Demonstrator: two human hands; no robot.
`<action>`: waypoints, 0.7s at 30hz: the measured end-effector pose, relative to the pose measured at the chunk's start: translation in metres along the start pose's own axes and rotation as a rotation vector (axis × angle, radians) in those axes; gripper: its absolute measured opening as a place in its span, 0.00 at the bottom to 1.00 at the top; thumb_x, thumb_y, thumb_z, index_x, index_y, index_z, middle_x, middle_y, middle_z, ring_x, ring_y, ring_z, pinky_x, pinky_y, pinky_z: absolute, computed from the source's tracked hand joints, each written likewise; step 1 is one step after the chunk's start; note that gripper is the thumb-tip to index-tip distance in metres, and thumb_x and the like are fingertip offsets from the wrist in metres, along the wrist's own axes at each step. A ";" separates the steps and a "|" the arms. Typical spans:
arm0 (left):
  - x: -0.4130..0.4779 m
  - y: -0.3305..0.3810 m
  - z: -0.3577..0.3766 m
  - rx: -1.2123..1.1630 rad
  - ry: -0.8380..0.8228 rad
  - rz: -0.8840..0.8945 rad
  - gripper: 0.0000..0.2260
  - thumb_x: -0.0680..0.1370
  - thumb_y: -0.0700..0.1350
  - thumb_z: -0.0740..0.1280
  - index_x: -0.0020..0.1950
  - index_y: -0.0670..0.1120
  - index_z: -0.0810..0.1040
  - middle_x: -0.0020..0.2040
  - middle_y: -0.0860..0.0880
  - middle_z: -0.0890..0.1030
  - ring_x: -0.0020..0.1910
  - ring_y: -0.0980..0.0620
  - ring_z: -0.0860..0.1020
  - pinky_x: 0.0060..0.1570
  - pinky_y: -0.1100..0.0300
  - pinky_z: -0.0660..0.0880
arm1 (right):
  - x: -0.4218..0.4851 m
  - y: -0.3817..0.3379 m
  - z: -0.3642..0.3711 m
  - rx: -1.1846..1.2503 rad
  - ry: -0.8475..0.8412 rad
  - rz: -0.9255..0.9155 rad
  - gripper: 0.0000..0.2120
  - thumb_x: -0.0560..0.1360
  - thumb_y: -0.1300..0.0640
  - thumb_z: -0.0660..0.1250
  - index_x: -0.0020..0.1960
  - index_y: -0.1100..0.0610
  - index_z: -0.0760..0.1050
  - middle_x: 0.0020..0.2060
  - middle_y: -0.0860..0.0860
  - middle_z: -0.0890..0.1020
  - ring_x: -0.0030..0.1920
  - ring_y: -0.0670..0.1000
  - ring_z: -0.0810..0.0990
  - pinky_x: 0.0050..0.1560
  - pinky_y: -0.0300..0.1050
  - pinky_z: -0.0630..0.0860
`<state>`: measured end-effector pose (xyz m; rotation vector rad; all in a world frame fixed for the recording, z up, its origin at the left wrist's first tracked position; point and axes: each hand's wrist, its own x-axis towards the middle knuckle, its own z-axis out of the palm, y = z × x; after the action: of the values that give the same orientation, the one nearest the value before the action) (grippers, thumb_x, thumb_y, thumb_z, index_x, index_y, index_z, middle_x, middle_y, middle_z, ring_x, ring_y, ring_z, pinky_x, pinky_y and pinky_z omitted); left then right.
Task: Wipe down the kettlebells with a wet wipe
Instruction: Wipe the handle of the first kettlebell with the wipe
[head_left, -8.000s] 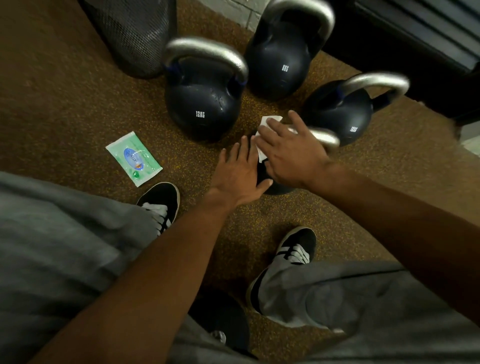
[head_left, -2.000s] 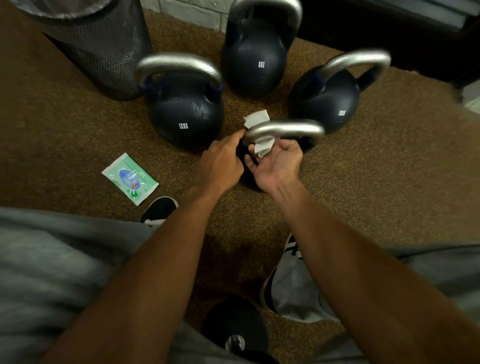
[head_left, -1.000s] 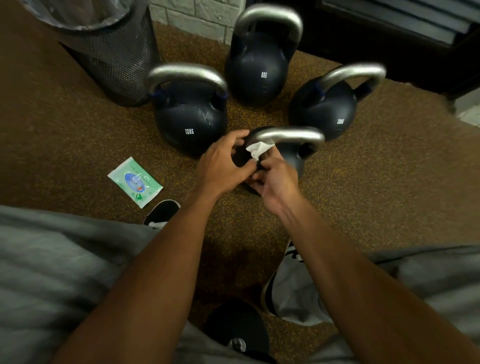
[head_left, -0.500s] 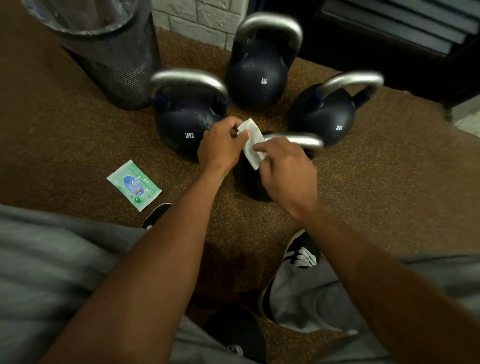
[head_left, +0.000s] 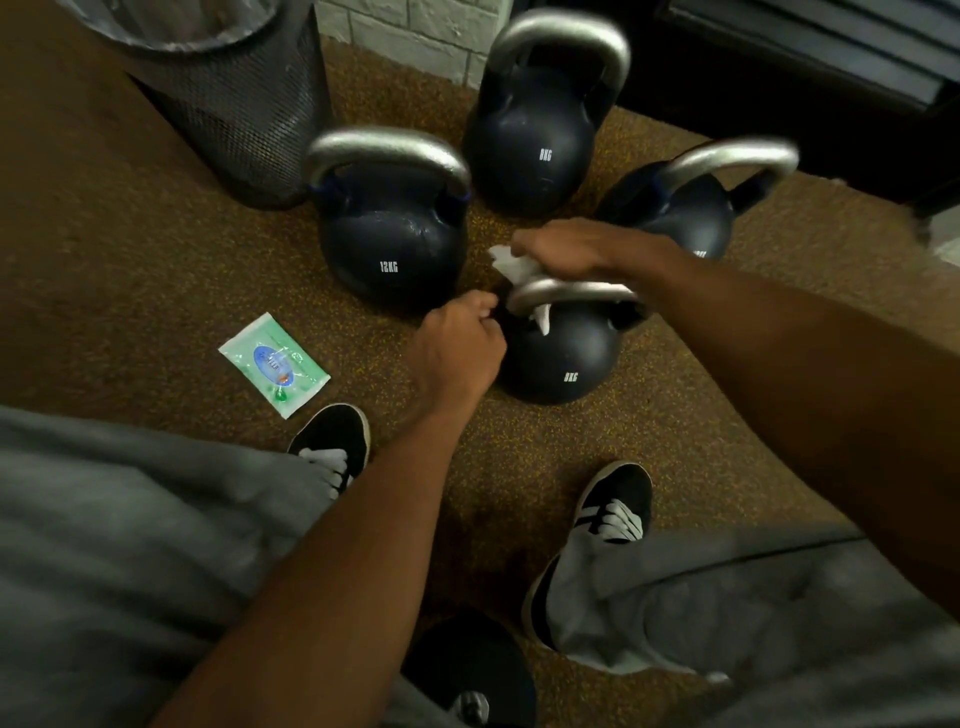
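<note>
Several dark kettlebells with silver handles stand on the brown floor. The nearest kettlebell (head_left: 563, 353), marked 8KG, is right in front of me. My right hand (head_left: 571, 252) lies over its handle and holds a white wet wipe (head_left: 514, 267) against the metal; a strip of the wipe hangs down under the handle. My left hand (head_left: 457, 348) is curled at the left side of this kettlebell, by the base of the handle. A 12KG kettlebell (head_left: 389, 234) stands to the left, another 8KG kettlebell (head_left: 535, 140) behind, and one more kettlebell (head_left: 696, 208) at the right.
A green wet-wipe packet (head_left: 274, 364) lies on the floor to the left. A black mesh bin (head_left: 234, 98) stands at the back left. My two black shoes (head_left: 332, 441) flank the near floor. Dark shelving runs along the back right.
My right hand has moved with the wipe from the left end of the handle onto its top. My left hand has let go of the wipe and dropped to the kettlebell's left side.
</note>
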<state>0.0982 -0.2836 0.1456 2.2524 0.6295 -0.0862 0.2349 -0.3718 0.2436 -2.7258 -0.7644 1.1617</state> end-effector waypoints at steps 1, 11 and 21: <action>-0.003 0.000 0.002 -0.010 0.013 0.009 0.16 0.82 0.46 0.63 0.70 0.54 0.76 0.63 0.54 0.82 0.59 0.53 0.80 0.54 0.51 0.80 | 0.004 0.003 -0.001 0.177 0.001 0.006 0.13 0.84 0.51 0.55 0.42 0.50 0.72 0.41 0.49 0.75 0.41 0.50 0.72 0.47 0.47 0.66; -0.008 0.004 0.006 0.030 0.059 0.043 0.17 0.81 0.47 0.63 0.70 0.53 0.78 0.58 0.52 0.84 0.54 0.51 0.81 0.51 0.49 0.81 | 0.008 0.019 -0.005 0.274 0.023 0.006 0.13 0.84 0.55 0.55 0.41 0.51 0.72 0.38 0.51 0.74 0.37 0.49 0.69 0.38 0.46 0.64; -0.005 0.000 0.006 0.049 0.024 0.071 0.16 0.81 0.49 0.64 0.69 0.53 0.78 0.51 0.51 0.84 0.49 0.51 0.81 0.49 0.49 0.81 | -0.021 0.054 -0.009 0.389 0.064 0.034 0.18 0.83 0.46 0.58 0.48 0.55 0.81 0.43 0.54 0.83 0.46 0.55 0.80 0.54 0.55 0.73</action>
<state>0.0947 -0.2897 0.1431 2.3235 0.5649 -0.0404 0.2515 -0.4282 0.2495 -2.4452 -0.4297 1.0894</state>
